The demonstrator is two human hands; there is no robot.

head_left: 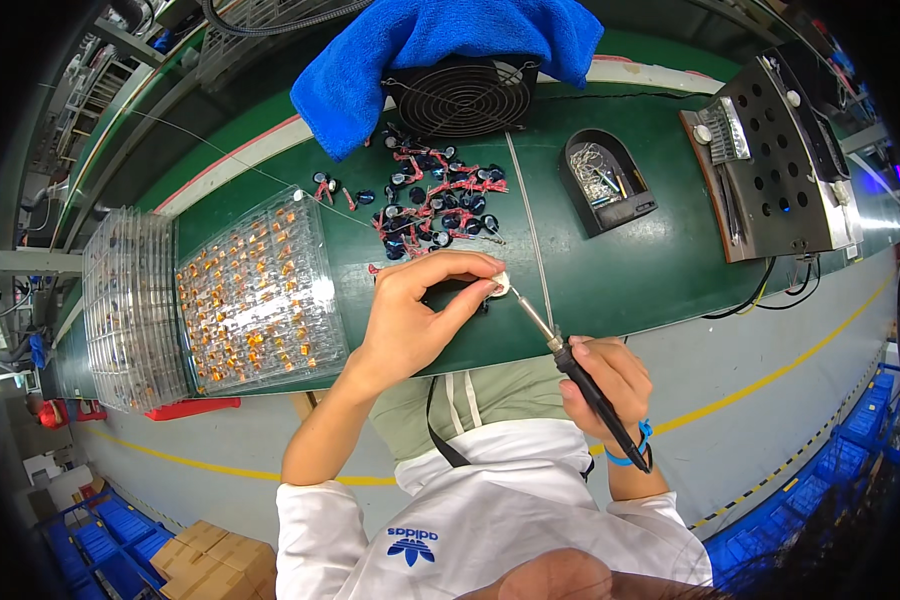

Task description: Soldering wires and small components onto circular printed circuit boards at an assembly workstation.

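Observation:
My left hand (410, 312) pinches a small round white part (501, 286) between thumb and forefinger, just above the green bench. Its other fingers are mostly hidden behind the pinch. My right hand (618, 385) is closed round the black handle of a soldering iron (540, 322). The metal tip slants up and left to the white part; whether they touch I cannot tell. Beyond my left hand lies a loose heap of small round dark components with red wires (435, 200). A blue wristband (642, 440) is on my right wrist.
A black fan (465, 98) draped with a blue towel (420, 40) stands at the back. On the left are a clear tray of copper-coloured parts (260, 300) and stacked clear trays (130, 310). Rightward sit a dark bin of metal pieces (620, 208) and a perforated metal box (770, 170).

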